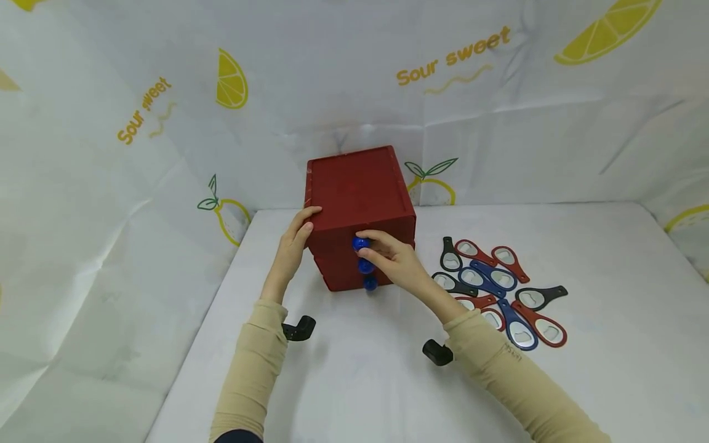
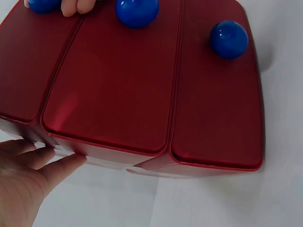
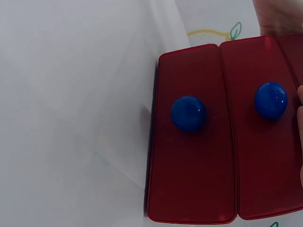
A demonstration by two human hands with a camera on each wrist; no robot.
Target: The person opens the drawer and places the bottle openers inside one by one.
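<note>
A red three-drawer box [image 1: 354, 191] stands on the white table, with a round blue knob on each drawer front. My right hand [image 1: 396, 261] pinches the top knob [image 1: 360, 243] between thumb and fingers. Below it are the middle knob [image 1: 365, 266] and the bottom knob [image 1: 370, 283], both untouched. My left hand [image 1: 290, 249] rests against the box's left side, its fingers extended near the upper edge. The left wrist view shows these left fingers [image 2: 61, 170] along the side wall. All three drawer fronts [image 2: 109, 85] look flush with one another.
Several bottle openers in red, blue and black lie to the right, including a blue bottle opener [image 1: 517, 326] and a black bottle opener [image 1: 540, 298]. A white lemon-printed cloth [image 1: 343, 74] hangs behind the box. Black wrist-camera mounts [image 1: 299, 329] stick out from both sleeves.
</note>
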